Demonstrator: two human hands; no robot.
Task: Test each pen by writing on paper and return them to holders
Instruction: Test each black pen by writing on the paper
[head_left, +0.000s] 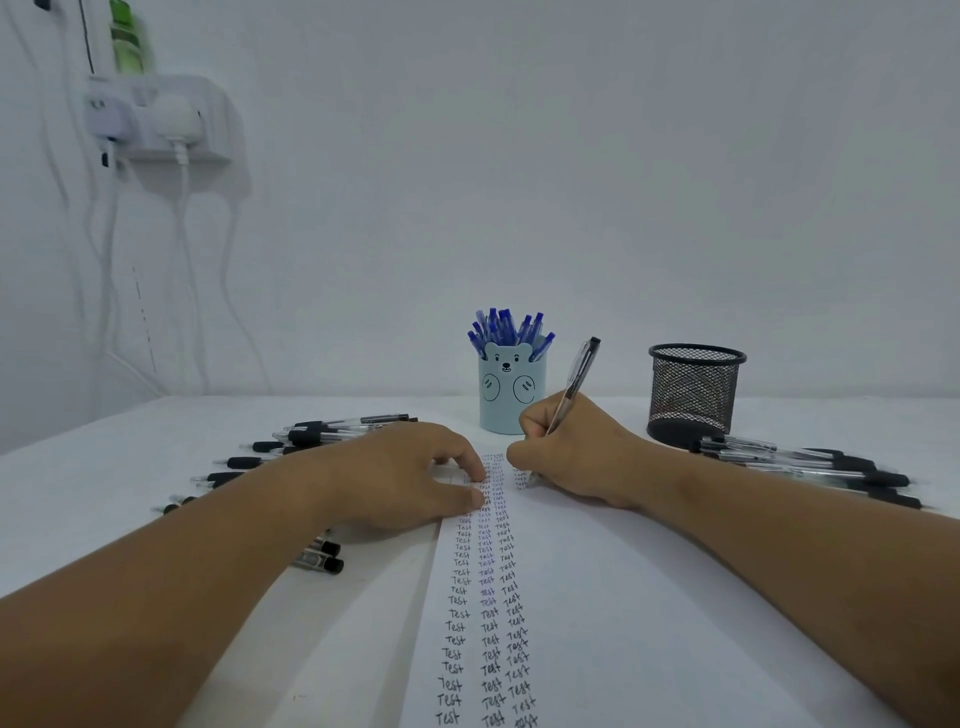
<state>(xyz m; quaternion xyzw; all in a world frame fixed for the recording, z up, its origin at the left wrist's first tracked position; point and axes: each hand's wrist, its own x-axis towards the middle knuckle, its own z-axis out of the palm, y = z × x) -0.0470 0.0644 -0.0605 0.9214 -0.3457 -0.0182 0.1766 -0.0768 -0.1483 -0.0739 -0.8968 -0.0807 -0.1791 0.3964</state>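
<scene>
A white table (104, 467) stands against a pale wall, seen from the person's own head. A long sheet of paper (597, 597) runs down the middle, covered in columns of the handwritten word "Test" (three full columns, with a fourth begun at the far end). The left hand (405, 473) lies flat on the paper's left edge, fingers relaxed and fingertips pressing it down. The right hand (571, 457) grips a black pen (574, 384), fingers curled round the barrel, tip on the paper at the top of the fourth column. Behind the hands stand a light blue bear-faced holder (511, 395) full of blue pens (506, 327) and, to the right, a black mesh holder (693, 395). Black pens lie loose on the table in a left group (311, 441) and a right group (810, 462).
</scene>
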